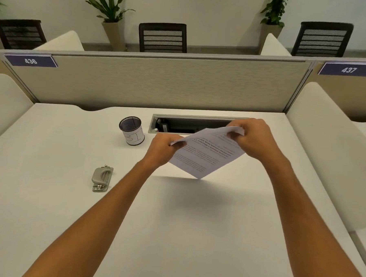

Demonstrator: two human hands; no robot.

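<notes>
The left hand (166,148) pinches one corner and the right hand (252,140) grips the far edge of a printed sheet (204,156), held tilted above the table (50,152), just right of the mesh cup (132,133). Its print is too blurred to read. The cup's label reads "BI", perhaps "BIN". Beyond the cup, blue tags (30,61) read 436 and 437.

We cannot read the blurred print on the sheet (204,154). The right hand (253,137) and that sheet hide the right end of the cable slot (178,125), and the label on the mesh cup (132,133) curves out of view after "BI".
</notes>
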